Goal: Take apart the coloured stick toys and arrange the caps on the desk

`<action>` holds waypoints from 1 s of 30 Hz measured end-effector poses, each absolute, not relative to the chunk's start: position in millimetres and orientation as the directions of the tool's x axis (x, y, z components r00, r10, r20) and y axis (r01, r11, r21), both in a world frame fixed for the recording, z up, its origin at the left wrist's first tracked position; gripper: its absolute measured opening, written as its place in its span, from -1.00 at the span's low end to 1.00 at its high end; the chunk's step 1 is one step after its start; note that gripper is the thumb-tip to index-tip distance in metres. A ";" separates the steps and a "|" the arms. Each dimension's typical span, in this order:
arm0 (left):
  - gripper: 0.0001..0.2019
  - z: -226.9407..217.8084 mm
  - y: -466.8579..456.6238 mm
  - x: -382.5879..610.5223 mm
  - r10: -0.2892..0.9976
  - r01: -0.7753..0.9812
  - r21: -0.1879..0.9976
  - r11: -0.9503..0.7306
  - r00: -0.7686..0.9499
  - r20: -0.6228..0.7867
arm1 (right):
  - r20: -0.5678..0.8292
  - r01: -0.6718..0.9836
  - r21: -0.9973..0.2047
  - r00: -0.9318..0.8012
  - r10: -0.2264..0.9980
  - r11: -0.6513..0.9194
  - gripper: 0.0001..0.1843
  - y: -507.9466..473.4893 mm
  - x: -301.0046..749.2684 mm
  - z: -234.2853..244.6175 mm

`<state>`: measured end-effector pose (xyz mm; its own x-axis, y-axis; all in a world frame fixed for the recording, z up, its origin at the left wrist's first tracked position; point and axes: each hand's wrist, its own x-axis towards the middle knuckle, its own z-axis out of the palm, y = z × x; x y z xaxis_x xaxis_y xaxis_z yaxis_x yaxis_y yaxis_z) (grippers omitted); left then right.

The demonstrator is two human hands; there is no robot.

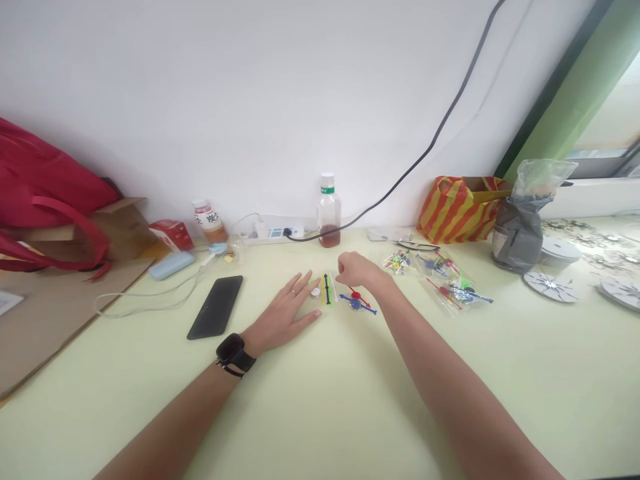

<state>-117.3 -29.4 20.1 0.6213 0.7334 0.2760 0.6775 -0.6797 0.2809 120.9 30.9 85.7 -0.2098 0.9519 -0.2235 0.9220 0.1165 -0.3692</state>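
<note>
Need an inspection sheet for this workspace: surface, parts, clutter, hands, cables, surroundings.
Surface: pale green table.
Parts: black arrow between the hands; red arrow and blue arrow close together to its right; small white disc near the left hand; bagged arrows farther right.
Clutter: phone, bottle, red bag, striped bag.
Left hand: open, palm down.
Right hand: fingers curled; anything held is hidden.
Cables: black cable rises from power strip; white cable loops left of phone.
Surroundings: white wall, green strip at right.
Other people: nothing seen.
</note>
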 end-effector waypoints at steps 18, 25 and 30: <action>-0.41 30.9 -36.7 -112.8 0.768 0.671 0.394 -0.628 0.456 0.450 | -0.187 0.849 -0.475 -0.354 0.916 0.231 -0.82 30.0 138.0 102.5; -0.73 35.8 -36.2 -106.7 0.660 0.544 0.440 -0.714 0.314 0.683 | 0.025 0.388 -0.851 -0.643 0.765 0.354 -0.88 15.9 91.9 89.7; -0.93 38.5 -33.3 -108.8 0.619 0.572 0.379 -0.728 0.309 0.722 | 0.046 0.341 -0.882 -0.624 0.780 0.325 -0.88 14.2 81.5 79.0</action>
